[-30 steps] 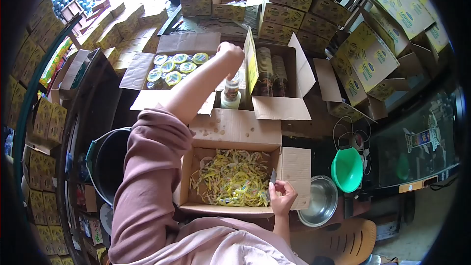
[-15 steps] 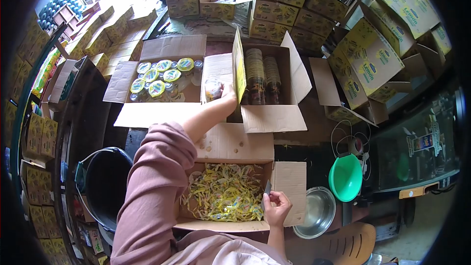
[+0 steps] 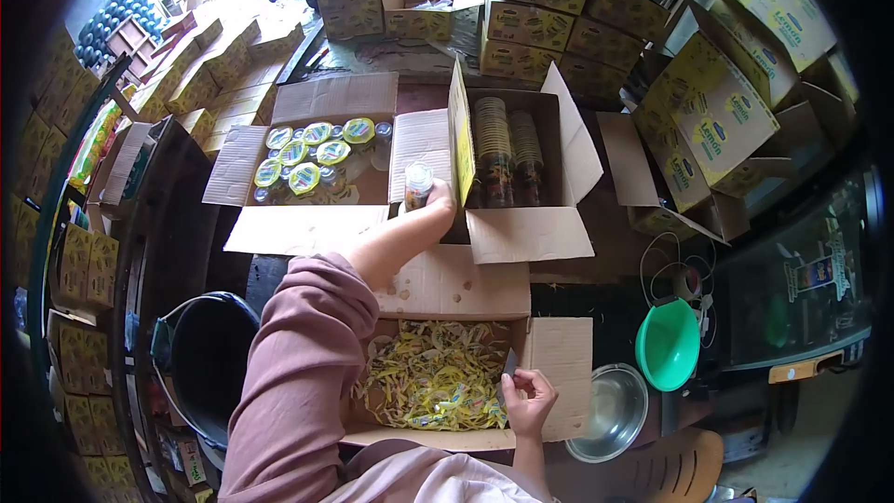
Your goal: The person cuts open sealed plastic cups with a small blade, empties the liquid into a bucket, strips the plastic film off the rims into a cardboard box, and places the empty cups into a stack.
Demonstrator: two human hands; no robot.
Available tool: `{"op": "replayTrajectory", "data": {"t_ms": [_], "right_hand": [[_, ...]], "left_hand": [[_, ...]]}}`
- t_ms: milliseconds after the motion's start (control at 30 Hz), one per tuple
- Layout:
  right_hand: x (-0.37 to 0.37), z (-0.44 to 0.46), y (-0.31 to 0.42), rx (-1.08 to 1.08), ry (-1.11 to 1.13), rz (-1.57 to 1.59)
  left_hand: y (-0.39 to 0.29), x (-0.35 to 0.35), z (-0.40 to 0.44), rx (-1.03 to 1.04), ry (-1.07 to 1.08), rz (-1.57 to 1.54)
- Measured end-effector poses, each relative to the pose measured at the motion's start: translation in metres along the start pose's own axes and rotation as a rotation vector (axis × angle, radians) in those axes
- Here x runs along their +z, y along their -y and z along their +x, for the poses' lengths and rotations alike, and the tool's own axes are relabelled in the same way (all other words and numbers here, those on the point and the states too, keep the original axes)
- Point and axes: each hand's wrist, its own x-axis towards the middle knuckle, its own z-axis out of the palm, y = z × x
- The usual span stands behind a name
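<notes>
My left hand [image 3: 440,200] is closed round a clear plastic cup [image 3: 418,184], or a few nested ones, above the flap between two cartons. In the left carton [image 3: 337,93] are several cups with yellow-green labels [image 3: 303,179]. Tall stacks of nested cups [image 3: 494,144] stand in the right carton [image 3: 531,236]. My right hand [image 3: 528,401] pinches a small grey blade [image 3: 509,363] at the right edge of the near carton [image 3: 561,354]. Yellow strips of cut wrapper [image 3: 438,373] fill that carton.
A black bucket [image 3: 209,354] stands at the left. To the right are a metal bowl [image 3: 610,410] and a green plastic bowl or strainer [image 3: 667,345]. Stacked lemon-print cartons [image 3: 535,14] line the back, and more cartons [image 3: 708,121] lean at the right.
The cup in my left hand has turned, so its round end and side now show more clearly. My right hand keeps its hold on the blade. The whole view has shifted slightly.
</notes>
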Motion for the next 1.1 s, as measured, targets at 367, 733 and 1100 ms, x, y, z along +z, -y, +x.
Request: {"op": "replayTrajectory", "data": {"t_ms": [367, 733, 1100], "right_hand": [[0.015, 0.004, 0.008, -0.094, 0.043, -0.066], [0.039, 0.007, 0.021, -0.083, 0.1, -0.104], [0.042, 0.013, 0.003, 0.013, 0.065, -0.143]], "left_hand": [[0.048, -0.036, -0.09, -0.063, -0.47, 0.124], [0.197, 0.1, -0.152, -0.423, -0.888, -1.04], [0.14, 0.195, -0.039, -0.688, -0.404, -0.867]]}}
